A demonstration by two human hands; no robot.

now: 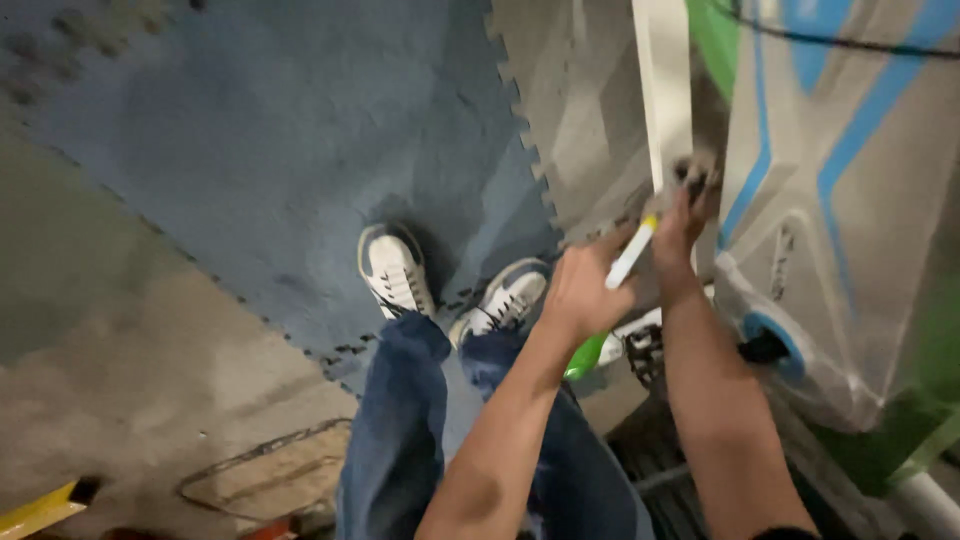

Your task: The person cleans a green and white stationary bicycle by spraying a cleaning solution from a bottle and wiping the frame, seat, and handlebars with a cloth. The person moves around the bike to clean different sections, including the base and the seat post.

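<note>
My left hand grips a slim white tool with a yellow tip, holding it at a slant toward the lower end of a white panel edge. My right hand reaches up to a small dark fitting at the bottom of that white edge, fingers pinched on it. Both forearms stretch forward over my blue jeans and white sneakers. The picture is blurred, so the fitting's shape is unclear.
A large wrapped machine body, grey with blue and green stripes, stands at the right. A blue interlocking floor mat lies ahead, bare concrete at the left. A yellow object sits at the bottom left, a white pipe at the bottom right.
</note>
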